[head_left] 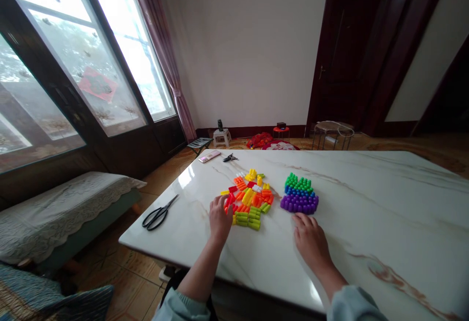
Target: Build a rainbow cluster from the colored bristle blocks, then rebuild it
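Observation:
My left hand (220, 219) is at the left edge of a loose pile of small plastic pieces, its thumb and fingers apart beside the red pieces (229, 200). Orange pieces (257, 199), yellow pieces (248, 196) and lime-green pieces (249, 218) lie in that pile, mostly on their sides. To the right, purple pieces (299, 203), blue pieces (301, 190) and green pieces (298, 182) stand upright in tight rows by colour. My right hand (310, 240) rests just in front of the purple rows, fingers stretched out, with no piece visible in it.
Black-handled scissors (159, 213) lie on the left of the white marbled table (366, 203). A pink phone-like object (209, 156) and a dark plier-like tool (230, 158) are near the far edge. A bench with a lace cover (69, 203) stands at left, a round stool (332, 128) beyond.

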### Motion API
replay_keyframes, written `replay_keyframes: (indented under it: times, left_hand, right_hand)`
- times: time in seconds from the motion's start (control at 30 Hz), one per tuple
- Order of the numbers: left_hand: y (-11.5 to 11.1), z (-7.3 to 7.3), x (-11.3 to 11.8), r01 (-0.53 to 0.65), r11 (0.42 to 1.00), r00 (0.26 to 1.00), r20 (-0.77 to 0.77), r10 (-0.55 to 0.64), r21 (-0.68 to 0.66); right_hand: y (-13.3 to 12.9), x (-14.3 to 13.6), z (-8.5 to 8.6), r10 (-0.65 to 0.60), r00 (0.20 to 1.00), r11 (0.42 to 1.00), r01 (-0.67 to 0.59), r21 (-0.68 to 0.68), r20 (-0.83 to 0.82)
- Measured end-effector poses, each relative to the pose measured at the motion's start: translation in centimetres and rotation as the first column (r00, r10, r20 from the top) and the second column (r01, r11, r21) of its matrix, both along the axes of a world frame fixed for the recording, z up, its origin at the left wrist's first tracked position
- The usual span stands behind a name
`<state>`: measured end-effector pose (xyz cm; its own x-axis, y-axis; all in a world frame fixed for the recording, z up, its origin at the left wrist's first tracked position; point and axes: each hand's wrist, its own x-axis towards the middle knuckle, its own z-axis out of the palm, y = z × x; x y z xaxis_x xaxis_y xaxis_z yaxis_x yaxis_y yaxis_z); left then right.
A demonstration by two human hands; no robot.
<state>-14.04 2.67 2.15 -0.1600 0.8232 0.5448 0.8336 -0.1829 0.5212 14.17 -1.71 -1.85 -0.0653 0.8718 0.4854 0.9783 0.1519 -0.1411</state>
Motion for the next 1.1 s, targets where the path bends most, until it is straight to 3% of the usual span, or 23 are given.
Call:
replay_keyframes:
  times: [0.17,0.3,0.4,0.5,0.63,0.7,0.9,1.03,1.1]
  left_hand:
    - [2.3,0.2,-0.2,-0.11,0.968,0.985,-0.154,0.077,-0.225]
    - [2.6,-0.1,0.3,-0.089,0.984,0.995,-0.055,0.081,-0.155]
    - [1.9,0.4,1.5,0.007,0.999,0.992,0.127,-0.011,0.032]
    - [0.5,1.1,4.3,0.172,0.965,0.937,0.269,-0.222,0.196]
    - [-1.4,0.5,9.2,0.508,0.854,0.81,0.274,-0.518,0.113]
    - [-2.0,-0.5,11.1,0.608,0.793,0.761,0.263,-0.592,0.026]
    - [-2.8,-2.3,12.7,0.606,0.795,0.767,0.297,-0.57,-0.039]
    - [-3.0,-2.6,12.4,0.648,0.762,0.712,0.335,-0.616,0.023]
    - [-2.9,-2.8,12.3,0.647,0.762,0.691,0.392,-0.607,0.04]
  right_hand:
    - [0.2,0.0,-0.2,0.003,1.0,1.0,-0.003,0.024,0.0]
    - [0.1,0.0,-0.2,0.001,1.0,1.0,-0.001,0.018,-0.01]
    - [0.0,-0.1,0.1,-0.002,1.0,1.0,0.002,-0.004,-0.02]
    - [-0.1,-0.3,0.4,-0.014,0.999,0.999,0.013,-0.031,-0.04]
    - [-0.4,-0.4,0.9,-0.004,0.994,0.998,-0.002,-0.057,-0.106]
    - [-0.6,-0.5,1.1,0.068,0.984,0.996,-0.078,-0.053,-0.166]
    - [-0.9,-0.7,1.3,0.308,0.891,0.949,-0.311,0.045,-0.334]
    - [-0.7,-0.5,1.0,0.312,0.828,0.947,-0.312,0.08,-0.465]
    - [-0.7,-0.3,0.8,0.278,0.751,0.956,-0.279,0.093,-0.599]
